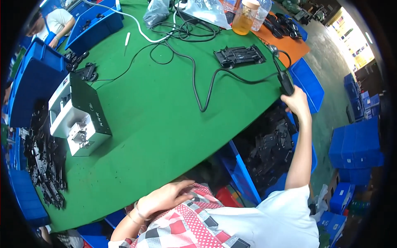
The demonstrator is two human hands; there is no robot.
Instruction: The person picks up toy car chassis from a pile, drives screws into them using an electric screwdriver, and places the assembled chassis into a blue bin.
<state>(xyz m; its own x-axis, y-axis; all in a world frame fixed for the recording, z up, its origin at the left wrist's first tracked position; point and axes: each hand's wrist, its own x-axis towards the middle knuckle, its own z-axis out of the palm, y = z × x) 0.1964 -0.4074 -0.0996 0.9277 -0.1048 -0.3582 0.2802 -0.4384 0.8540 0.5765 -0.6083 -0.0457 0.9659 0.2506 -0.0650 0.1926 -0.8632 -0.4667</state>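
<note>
At the right edge of the green table, my right hand [297, 102] is wrapped round a black corded electric screwdriver [285, 84]. Its cable [243, 77] curves back across the table. My left hand [163, 199] rests on the checked apron [192, 225] at my lap, fingers stretched out and holding nothing. Beyond the cable lies a black toy car chassis [240, 56], flat on the table. A silver and black box-shaped machine [84, 113], like a screw feeder, stands on the left.
Black parts [45, 165] are heaped along the left edge of the green table [153, 124]. Below the right edge sits a blue bin [244, 173] of black parts. Bottles, including an amber jar [245, 18], stand at the back. Another person [58, 25] sits far left.
</note>
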